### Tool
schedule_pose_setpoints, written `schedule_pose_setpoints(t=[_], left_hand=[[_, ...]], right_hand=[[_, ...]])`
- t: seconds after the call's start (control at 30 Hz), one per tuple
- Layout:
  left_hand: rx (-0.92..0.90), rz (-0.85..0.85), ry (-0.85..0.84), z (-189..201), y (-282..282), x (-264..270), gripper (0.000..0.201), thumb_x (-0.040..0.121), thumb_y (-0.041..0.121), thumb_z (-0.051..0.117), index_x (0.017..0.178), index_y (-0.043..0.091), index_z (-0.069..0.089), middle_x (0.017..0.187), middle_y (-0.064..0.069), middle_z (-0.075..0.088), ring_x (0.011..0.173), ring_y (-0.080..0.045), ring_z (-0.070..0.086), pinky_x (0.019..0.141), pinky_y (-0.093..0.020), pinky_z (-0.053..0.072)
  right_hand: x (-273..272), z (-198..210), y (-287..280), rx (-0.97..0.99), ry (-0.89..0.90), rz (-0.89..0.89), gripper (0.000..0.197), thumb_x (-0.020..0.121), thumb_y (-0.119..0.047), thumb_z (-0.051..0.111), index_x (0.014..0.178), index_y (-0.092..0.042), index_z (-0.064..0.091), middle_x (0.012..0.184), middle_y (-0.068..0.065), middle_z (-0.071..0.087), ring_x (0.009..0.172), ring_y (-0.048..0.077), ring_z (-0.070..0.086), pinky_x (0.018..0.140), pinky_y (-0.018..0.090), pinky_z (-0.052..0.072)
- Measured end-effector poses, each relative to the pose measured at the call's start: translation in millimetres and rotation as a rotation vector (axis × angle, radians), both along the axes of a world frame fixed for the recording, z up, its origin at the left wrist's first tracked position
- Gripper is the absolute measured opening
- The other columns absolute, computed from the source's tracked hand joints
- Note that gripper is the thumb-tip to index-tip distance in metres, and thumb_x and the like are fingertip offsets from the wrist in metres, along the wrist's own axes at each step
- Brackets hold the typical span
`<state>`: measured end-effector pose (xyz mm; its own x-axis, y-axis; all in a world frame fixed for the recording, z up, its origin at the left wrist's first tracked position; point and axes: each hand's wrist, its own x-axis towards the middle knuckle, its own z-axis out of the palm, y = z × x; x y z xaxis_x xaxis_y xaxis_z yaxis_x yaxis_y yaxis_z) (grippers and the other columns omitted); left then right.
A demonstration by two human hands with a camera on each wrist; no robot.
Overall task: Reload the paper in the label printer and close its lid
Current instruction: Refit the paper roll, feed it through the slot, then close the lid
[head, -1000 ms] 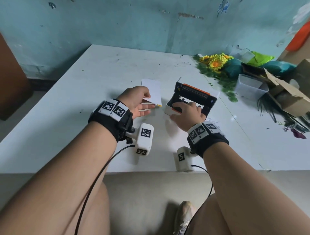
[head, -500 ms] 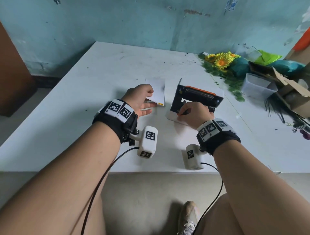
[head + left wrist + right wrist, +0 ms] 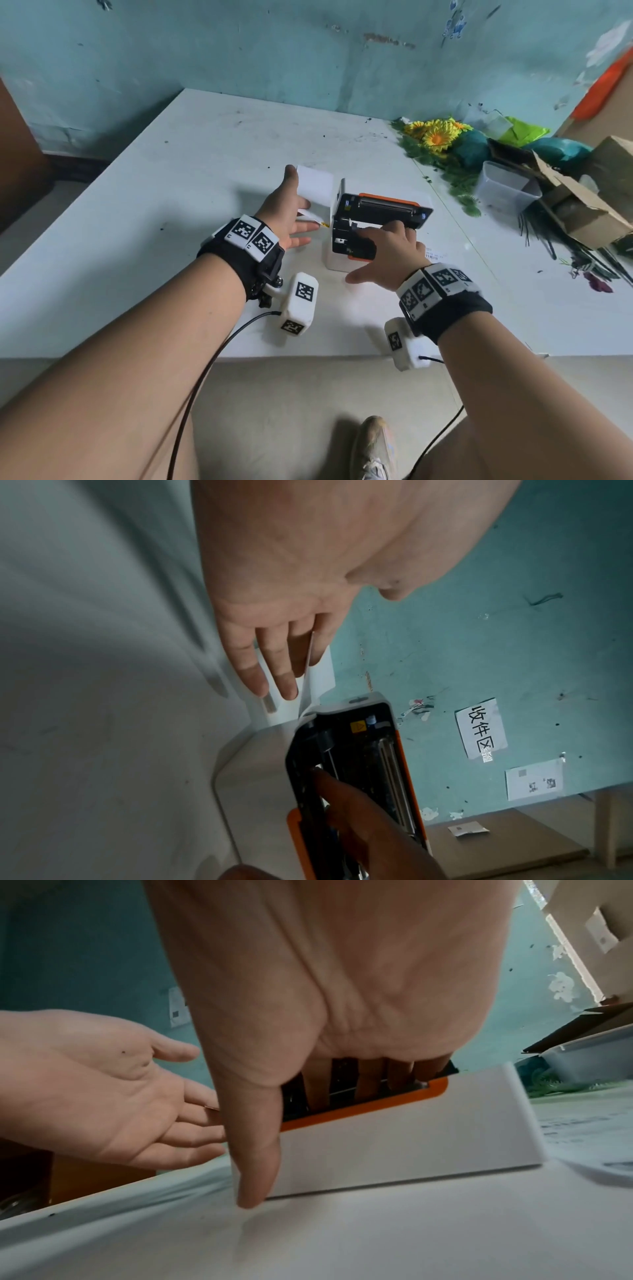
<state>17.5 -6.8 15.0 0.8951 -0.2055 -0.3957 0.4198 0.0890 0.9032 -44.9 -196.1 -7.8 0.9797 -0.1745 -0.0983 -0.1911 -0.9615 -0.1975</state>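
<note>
The white label printer (image 3: pixel 342 255) with orange trim stands mid-table, its black lid (image 3: pixel 387 202) raised. My right hand (image 3: pixel 375 253) lies over its front: the fingers reach down into the open bay, the thumb stretches out to the left. In the left wrist view one right fingertip (image 3: pixel 320 773) touches something white inside the printer (image 3: pixel 359 750). My left hand (image 3: pixel 289 209) is spread just left of the printer, straight fingers against the white label paper (image 3: pixel 315 185). A paper edge (image 3: pixel 323 674) runs between two of those fingers. The right wrist view shows the printer's white front (image 3: pixel 411 1137).
Artificial sunflowers (image 3: pixel 435 133), a clear plastic tub (image 3: pixel 507 188) and an open cardboard box (image 3: pixel 575 212) crowd the table's right side. A printed slip (image 3: pixel 435 255) lies right of the printer. The white table (image 3: pixel 171 205) ends just behind my wrists.
My left hand has uncurled from the paper and spread its fingers. My right hand has shifted from the printer's front edge to reaching into the bay, thumb stretched out. The printer has turned slightly.
</note>
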Motion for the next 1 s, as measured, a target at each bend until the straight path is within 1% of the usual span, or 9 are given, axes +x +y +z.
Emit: schedule_pose_setpoints(t=[0.2, 0.37, 0.47, 0.6, 0.67, 0.73, 0.8, 0.87, 1.0], left_hand=[[-0.037, -0.039, -0.019, 1, -6, -5, 0.102, 0.093, 0.086, 0.022, 0.16, 0.01, 0.035, 0.162, -0.004, 0.041, 0.132, -0.031, 0.058, 0.116, -0.055, 0.042], [-0.074, -0.02, -0.073, -6, -11, -3, 0.094, 0.095, 0.083, 0.027, 0.165, 0.02, 0.025, 0.169, 0.0, 0.032, 0.137, -0.029, 0.054, 0.119, -0.059, 0.036], [-0.066, 0.007, -0.083, -15, -18, -1, 0.093, 0.093, 0.084, 0.03, 0.16, 0.02, 0.037, 0.159, 0.004, 0.044, 0.132, -0.022, 0.046, 0.119, -0.057, 0.029], [-0.087, 0.024, -0.068, -31, -21, 11, 0.104, 0.057, 0.103, 0.039, 0.119, 0.023, 0.063, 0.116, 0.002, 0.056, 0.109, -0.022, 0.05, 0.107, -0.051, 0.036], [-0.128, -0.023, -0.057, -43, -17, 23, 0.101, 0.046, 0.106, 0.044, 0.098, 0.022, 0.065, 0.102, -0.006, 0.059, 0.096, -0.025, 0.058, 0.097, -0.047, 0.042], [-0.158, -0.091, -0.044, -40, -13, 20, 0.094, 0.046, 0.107, 0.055, 0.083, 0.02, 0.06, 0.089, -0.014, 0.059, 0.081, -0.028, 0.062, 0.088, -0.042, 0.049], [-0.195, -0.144, -0.074, -33, -10, 14, 0.083, 0.068, 0.091, 0.061, 0.106, 0.018, 0.07, 0.1, -0.013, 0.073, 0.082, -0.029, 0.073, 0.076, -0.036, 0.059], [-0.2, -0.12, -0.067, -33, -5, 16, 0.077, 0.081, 0.079, 0.065, 0.134, 0.023, 0.067, 0.116, -0.013, 0.077, 0.09, -0.032, 0.079, 0.07, -0.04, 0.063], [-0.143, -0.007, -0.052, -37, 7, 24, 0.075, 0.067, 0.061, 0.088, 0.129, 0.023, 0.072, 0.122, -0.016, 0.076, 0.09, -0.036, 0.079, 0.075, -0.046, 0.063]], right_hand=[[-8, -2, -6, -0.044, 0.066, 0.055, 0.104, 0.077, -0.055, 0.089, 0.163, -0.052, 0.031, 0.167, -0.001, 0.03, 0.16, 0.028, 0.023, 0.129, 0.07, 0.003], [-3, -9, -17, 0.043, -0.022, 0.129, 0.081, 0.083, -0.032, 0.09, 0.154, -0.046, 0.053, 0.15, -0.001, 0.044, 0.144, 0.03, 0.039, 0.122, 0.071, 0.027], [-4, -20, -25, 0.092, -0.088, 0.231, 0.072, 0.083, -0.021, 0.089, 0.147, -0.039, 0.064, 0.144, 0.004, 0.051, 0.136, 0.035, 0.047, 0.117, 0.063, 0.039], [-7, -25, -21, 0.093, -0.116, 0.303, 0.069, 0.085, -0.016, 0.086, 0.147, -0.039, 0.064, 0.144, 0.003, 0.052, 0.135, 0.034, 0.047, 0.116, 0.056, 0.041], [-10, -23, -18, 0.087, -0.122, 0.347, 0.068, 0.088, -0.014, 0.083, 0.148, -0.039, 0.063, 0.144, 0.002, 0.052, 0.136, 0.03, 0.047, 0.117, 0.054, 0.042], [-13, -21, -13, 0.081, -0.114, 0.39, 0.067, 0.091, -0.011, 0.076, 0.15, -0.041, 0.061, 0.148, 0.001, 0.051, 0.139, 0.027, 0.048, 0.117, 0.052, 0.043], [-16, -19, -5, 0.079, -0.111, 0.417, 0.066, 0.094, -0.01, 0.072, 0.15, -0.043, 0.059, 0.153, -0.002, 0.051, 0.144, 0.026, 0.048, 0.117, 0.051, 0.044], [-19, -19, 7, 0.094, -0.129, 0.419, 0.064, 0.096, -0.01, 0.07, 0.149, -0.043, 0.061, 0.157, -0.004, 0.052, 0.146, 0.025, 0.048, 0.118, 0.05, 0.044], [-22, -12, 23, 0.132, -0.174, 0.393, 0.052, 0.095, -0.014, 0.076, 0.141, -0.037, 0.07, 0.149, -0.01, 0.063, 0.135, 0.021, 0.06, 0.11, 0.043, 0.052]])
